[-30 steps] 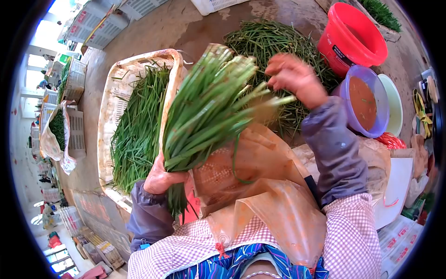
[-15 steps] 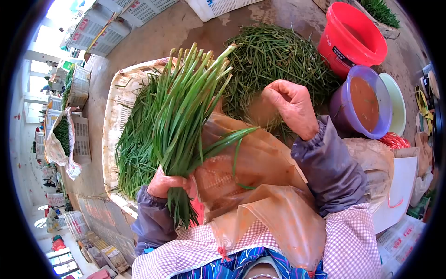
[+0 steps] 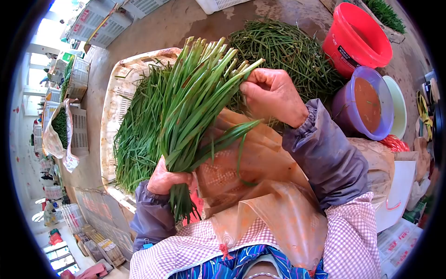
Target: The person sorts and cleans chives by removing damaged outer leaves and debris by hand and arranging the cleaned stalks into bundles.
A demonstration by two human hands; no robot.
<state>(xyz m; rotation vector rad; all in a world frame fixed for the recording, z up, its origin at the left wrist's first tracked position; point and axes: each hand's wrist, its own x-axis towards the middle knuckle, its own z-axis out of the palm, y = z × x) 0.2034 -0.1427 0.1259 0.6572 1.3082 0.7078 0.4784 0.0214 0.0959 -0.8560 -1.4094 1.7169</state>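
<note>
Left hand clasps long green leafy bunch, axis slanting far-right; right hand, curled, beside pale stalk ends, pinch unclear.

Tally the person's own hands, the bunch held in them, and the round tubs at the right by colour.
Hands (left hand, right hand): 2
Held bunch of green stalks: 1
Red tub: 1
Purple tub: 1
Pale green tub: 1
Total: 6

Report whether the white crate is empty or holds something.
Not empty: green leaves lie inside the white crate. The bunch in the left hand hides part of it, so I cannot tell how full.
</note>
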